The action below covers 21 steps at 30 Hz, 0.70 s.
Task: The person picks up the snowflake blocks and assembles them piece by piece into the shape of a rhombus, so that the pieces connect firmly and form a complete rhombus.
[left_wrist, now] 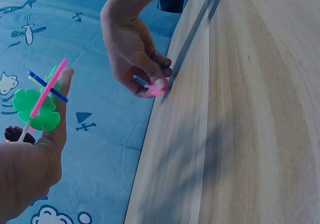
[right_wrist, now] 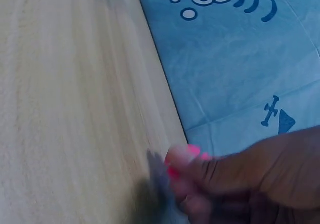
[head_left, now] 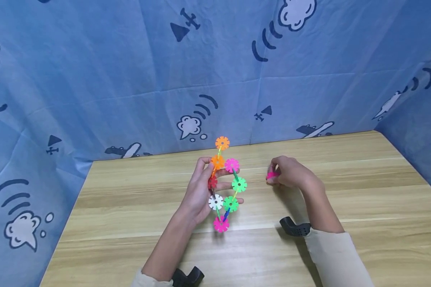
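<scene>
My left hand holds up a chain of linked plastic snowflake discs, pinching it near an orange disc and a red one. The chain bends in an open loop of orange, red, white, pink and green discs, with a pink disc at the bottom. To the right, my right hand pinches a loose pink disc between thumb and fingers, low over the table. In the right wrist view the fingers cover most of that pink disc.
A wood-grain table lies under both hands. Blue printed cloth hangs behind its back edge and at the sides. A black wrist mount sits at the right wrist, another at the left.
</scene>
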Tool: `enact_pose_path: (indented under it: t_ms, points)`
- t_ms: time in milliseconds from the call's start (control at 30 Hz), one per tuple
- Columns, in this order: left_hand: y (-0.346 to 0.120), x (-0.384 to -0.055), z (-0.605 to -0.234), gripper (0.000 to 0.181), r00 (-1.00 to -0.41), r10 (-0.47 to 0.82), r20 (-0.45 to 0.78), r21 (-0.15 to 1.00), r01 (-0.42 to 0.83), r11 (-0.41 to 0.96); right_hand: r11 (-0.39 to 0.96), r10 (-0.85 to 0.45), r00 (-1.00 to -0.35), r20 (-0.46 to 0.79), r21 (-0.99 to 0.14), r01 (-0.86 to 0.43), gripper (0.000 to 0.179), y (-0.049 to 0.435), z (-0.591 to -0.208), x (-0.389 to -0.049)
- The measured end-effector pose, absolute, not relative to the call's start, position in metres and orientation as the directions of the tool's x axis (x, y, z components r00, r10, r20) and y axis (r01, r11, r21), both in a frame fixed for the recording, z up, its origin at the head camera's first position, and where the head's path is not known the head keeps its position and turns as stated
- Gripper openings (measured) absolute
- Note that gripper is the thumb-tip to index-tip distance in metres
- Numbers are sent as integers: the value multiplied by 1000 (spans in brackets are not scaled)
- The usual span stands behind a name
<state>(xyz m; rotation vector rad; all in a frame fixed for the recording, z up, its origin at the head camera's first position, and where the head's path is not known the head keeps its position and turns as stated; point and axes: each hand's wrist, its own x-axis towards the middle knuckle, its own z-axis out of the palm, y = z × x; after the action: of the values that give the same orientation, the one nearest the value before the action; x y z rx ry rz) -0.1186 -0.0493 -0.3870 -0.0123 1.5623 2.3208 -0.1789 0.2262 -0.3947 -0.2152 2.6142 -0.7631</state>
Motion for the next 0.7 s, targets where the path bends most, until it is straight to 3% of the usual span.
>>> enact_pose_path:
  t_ms: [133,333,700]
  points:
    - [-50,-118,-387,15,-944,268,-194,895,-282,-346,747,-266,-916,-302,-665,2,19,225,-392,-181]
    - [-50,-118,-387,16,-945,263,-195,895,-281,-346,629,-304,-936,-177,-775,-57,10,224,-392,-183]
    - [-49,-118,-389,15,-939,270,-213,888,-301,-348,475,-277,-952,-132,-880,-16,20,218,-383,-182]
